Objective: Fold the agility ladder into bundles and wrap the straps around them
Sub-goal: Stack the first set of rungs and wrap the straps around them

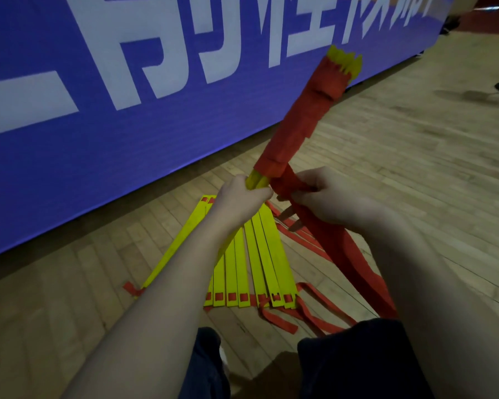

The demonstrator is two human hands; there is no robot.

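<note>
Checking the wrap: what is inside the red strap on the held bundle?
Yellow rungs: ends poke out the top, and the bottom where the left hand grips them. The red strap covers the rest.

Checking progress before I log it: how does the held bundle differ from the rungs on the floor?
The held bundle is stacked tight, red-wrapped, raised aslant; the floor rungs lie flat, fanned out, straps loose. The left hand grips the held bundle; nothing holds the floor rungs. Both: yellow rungs, red straps.
</note>
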